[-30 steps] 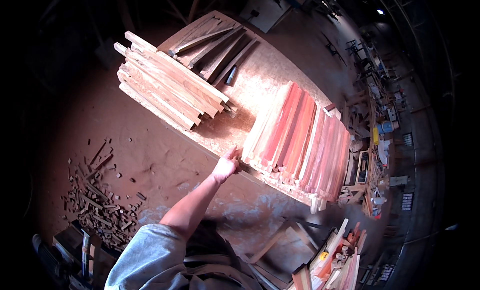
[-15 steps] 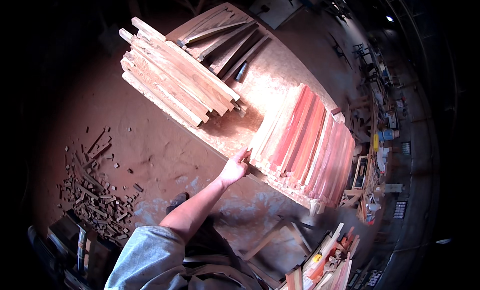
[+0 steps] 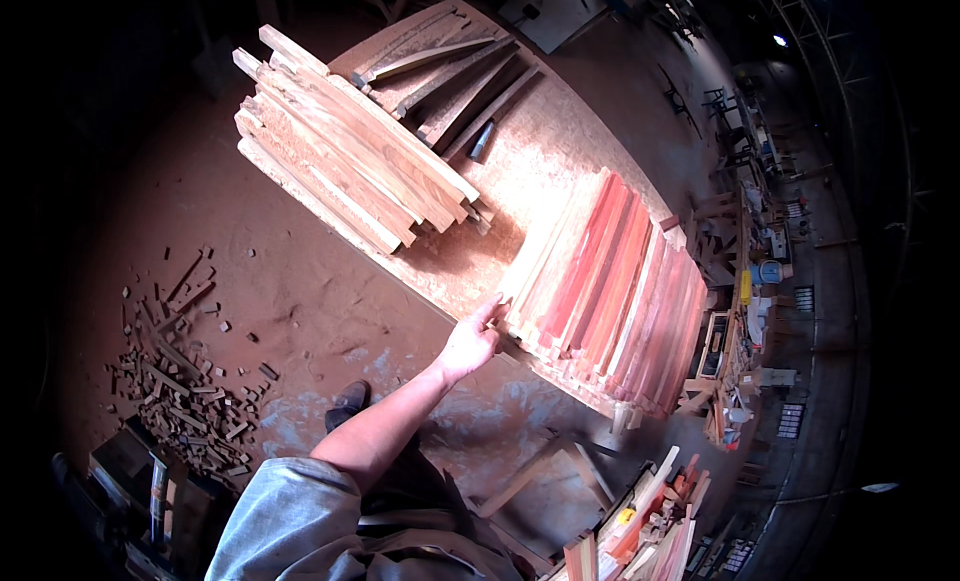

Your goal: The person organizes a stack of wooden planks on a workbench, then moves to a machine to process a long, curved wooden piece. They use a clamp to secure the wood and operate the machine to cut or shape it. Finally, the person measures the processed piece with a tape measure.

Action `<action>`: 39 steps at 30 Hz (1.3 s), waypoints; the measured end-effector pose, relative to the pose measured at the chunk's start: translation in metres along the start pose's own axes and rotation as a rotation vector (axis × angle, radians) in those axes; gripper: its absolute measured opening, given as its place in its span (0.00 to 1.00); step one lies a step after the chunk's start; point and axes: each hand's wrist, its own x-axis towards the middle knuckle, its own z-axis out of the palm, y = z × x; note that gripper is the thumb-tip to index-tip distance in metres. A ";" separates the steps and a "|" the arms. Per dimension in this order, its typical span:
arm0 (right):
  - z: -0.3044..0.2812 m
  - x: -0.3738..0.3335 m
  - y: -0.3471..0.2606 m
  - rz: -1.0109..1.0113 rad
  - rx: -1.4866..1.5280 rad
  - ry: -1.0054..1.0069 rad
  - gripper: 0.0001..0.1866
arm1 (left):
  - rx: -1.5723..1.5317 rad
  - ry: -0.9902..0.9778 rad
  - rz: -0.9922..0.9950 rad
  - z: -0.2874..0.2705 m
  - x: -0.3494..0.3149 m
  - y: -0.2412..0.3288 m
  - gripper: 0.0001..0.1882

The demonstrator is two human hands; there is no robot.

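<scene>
On a wide wooden bench [image 3: 430, 291] lies a stack of wooden strips [image 3: 600, 281], pale at its left side and reddish elsewhere. My left hand [image 3: 472, 345] is at the near left corner of this stack, closed about the end of a pale strip. Some of its fingertips are hidden against the wood. My right hand is out of the picture. Farther left on the bench sits a pile of pale brown boards [image 3: 350, 151], their ends uneven.
Darker loose boards [image 3: 450, 91] and a small dark cylinder [image 3: 482, 143] lie toward the bench's far end. Offcuts [image 3: 180, 381] litter the floor at left. Below the bench on the right are a wooden frame [image 3: 540, 476] and a heap of wood scraps [image 3: 640, 526].
The view has shifted slightly. My left hand stays at the same corner of the strip stack, its upper finger a little more extended. The stacks have not visibly moved.
</scene>
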 end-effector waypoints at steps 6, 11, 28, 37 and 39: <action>-0.006 0.010 0.007 0.015 0.085 -0.013 0.29 | 0.072 0.032 0.154 0.000 0.009 -0.011 0.39; -0.008 0.022 0.023 0.046 0.109 0.010 0.27 | 0.159 0.000 0.173 0.002 0.009 -0.009 0.39; 0.043 -0.004 -0.051 -0.379 -1.497 -0.005 0.12 | 0.320 -0.002 0.379 0.018 -0.020 0.045 0.38; 0.049 -0.027 -0.075 -0.347 -0.750 -0.051 0.14 | 0.382 -0.026 0.398 0.022 -0.022 0.054 0.36; 0.056 -0.035 -0.079 -0.384 -0.753 -0.012 0.16 | 0.450 -0.042 0.461 0.024 -0.026 0.061 0.35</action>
